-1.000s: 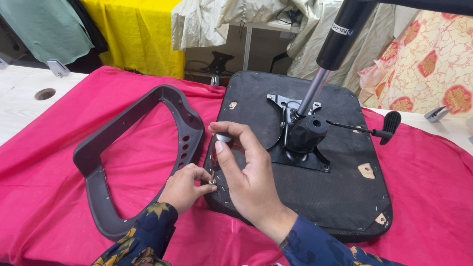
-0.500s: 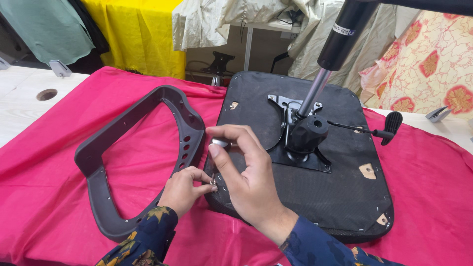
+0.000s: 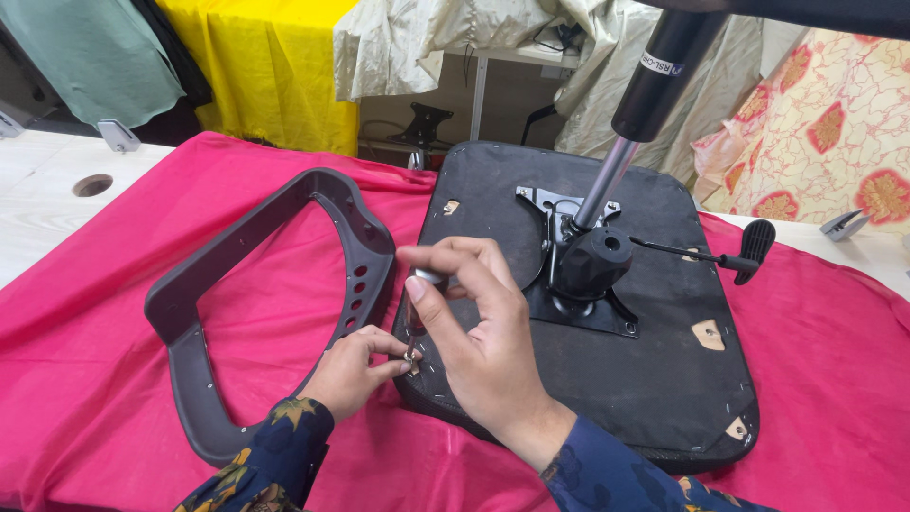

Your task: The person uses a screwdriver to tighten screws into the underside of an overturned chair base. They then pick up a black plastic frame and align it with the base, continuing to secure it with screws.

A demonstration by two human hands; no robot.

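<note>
At the bottom centre of the frame, a person in dark floral sleeves works at the left edge of an upturned black chair seat (image 3: 626,379). The left hand (image 3: 355,370), low and left of centre, pinches a small metal fastener (image 3: 413,356) between thumb and fingertips, right against the seat's edge. The right hand (image 3: 479,337), just above and to the right of it, is curled around the handle of a slim tool (image 3: 424,281) that points down toward that fastener; whether the tip touches it cannot be told.

Touching the left hand's side, a grey plastic armrest frame (image 3: 190,313) lies flat on a bright pink cloth (image 3: 114,417) that covers the table across the lower frame. Its perforated upright runs beside the seat's edge.

At the centre of the seat sits a black mechanism plate (image 3: 583,284), from which a shiny gas-lift column (image 3: 654,85) rises tilted toward the upper right. A black lever (image 3: 754,248) sticks out to the right of the plate.

Farther back, in the upper part of the frame, a yellow cloth (image 3: 275,66) hangs, with green fabric (image 3: 85,52) at upper left and a pale floral cloth (image 3: 825,123) at upper right.
</note>
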